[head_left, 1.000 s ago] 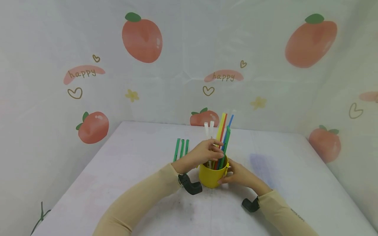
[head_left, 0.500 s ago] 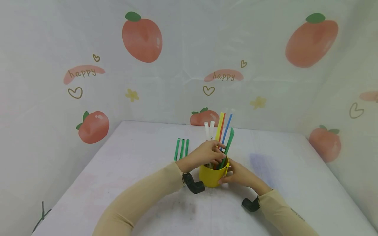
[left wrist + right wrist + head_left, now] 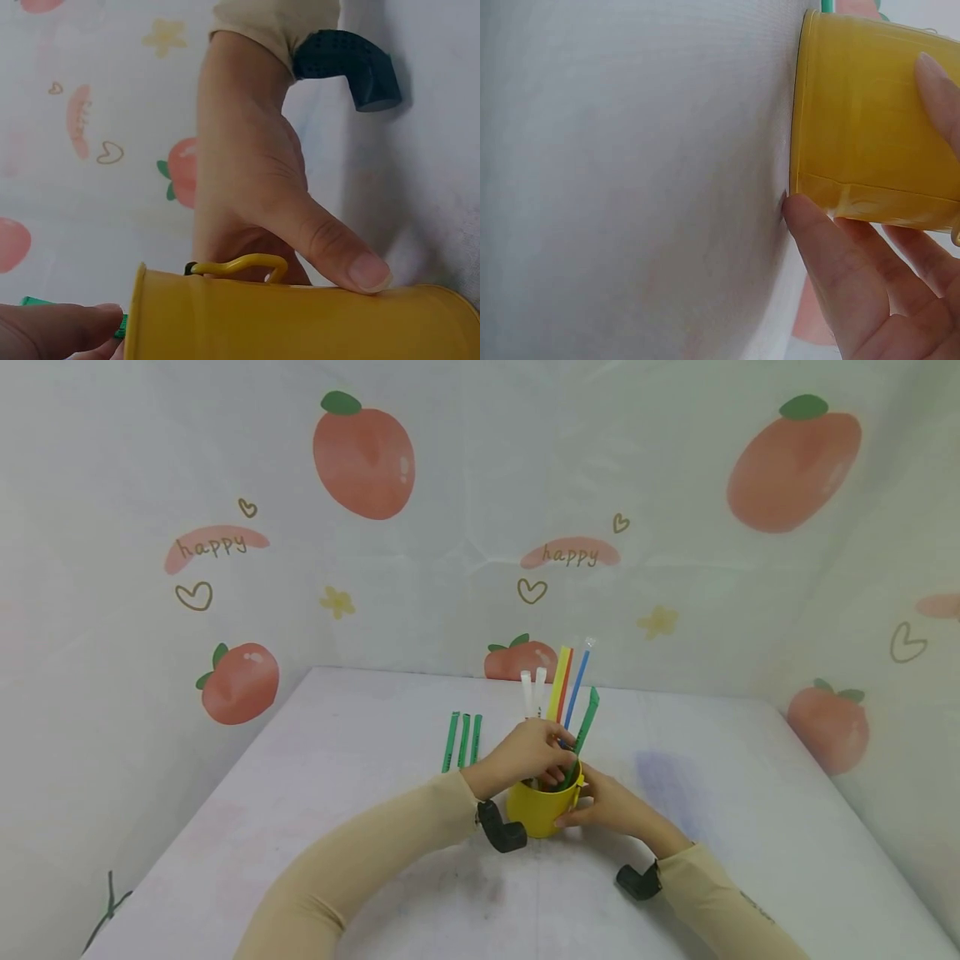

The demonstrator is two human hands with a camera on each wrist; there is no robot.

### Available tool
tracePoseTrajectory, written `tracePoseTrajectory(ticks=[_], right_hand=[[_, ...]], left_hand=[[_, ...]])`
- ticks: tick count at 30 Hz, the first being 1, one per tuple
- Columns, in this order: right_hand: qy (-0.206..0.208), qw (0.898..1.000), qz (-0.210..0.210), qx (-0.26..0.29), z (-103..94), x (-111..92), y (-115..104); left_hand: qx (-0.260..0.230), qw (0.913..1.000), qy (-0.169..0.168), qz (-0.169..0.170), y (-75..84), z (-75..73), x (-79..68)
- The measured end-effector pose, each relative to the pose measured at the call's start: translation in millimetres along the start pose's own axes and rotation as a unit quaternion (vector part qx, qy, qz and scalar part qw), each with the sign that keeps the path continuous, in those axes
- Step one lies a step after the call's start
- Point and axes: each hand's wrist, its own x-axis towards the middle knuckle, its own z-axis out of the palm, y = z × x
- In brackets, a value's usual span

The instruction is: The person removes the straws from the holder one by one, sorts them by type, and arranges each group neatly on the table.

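Note:
A small yellow bucket (image 3: 542, 814) with a handle stands upright on the table. My right hand (image 3: 611, 803) grips its right side, the thumb (image 3: 367, 271) lying along the wall in the left wrist view. Over the rim, my left hand (image 3: 528, 752) pinches a green-wrapped straw (image 3: 588, 714) that leans to the right. Also standing in the bucket are a yellow straw (image 3: 558, 683), a red one (image 3: 564, 685), a blue straw (image 3: 577, 689) in clear wrap and two white-wrapped straws (image 3: 533, 692). Their lower ends are hidden by the left hand and the bucket wall.
Three green-wrapped straws (image 3: 462, 739) lie side by side on the white table (image 3: 360, 752), just left of the bucket and partly behind the left forearm. A printed curtain (image 3: 450, 485) hangs behind the table's far edge. Dark wrist mounts (image 3: 501, 828) jut out near the bucket.
My left hand has shifted slightly right. The green straw in its fingers has swung rightward, away from the blue one. My right hand and the bucket have stayed nearly still.

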Motion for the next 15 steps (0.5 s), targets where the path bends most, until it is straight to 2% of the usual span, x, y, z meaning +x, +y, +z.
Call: tracePoseTrajectory(ticks=[15], right_hand=[[0.003, 1.0, 0.001, -0.002, -0.1, 0.4, 0.5]], left_hand=[[0.003, 0.9996, 0.021, 0.016, 0.1, 5.1, -0.2]])
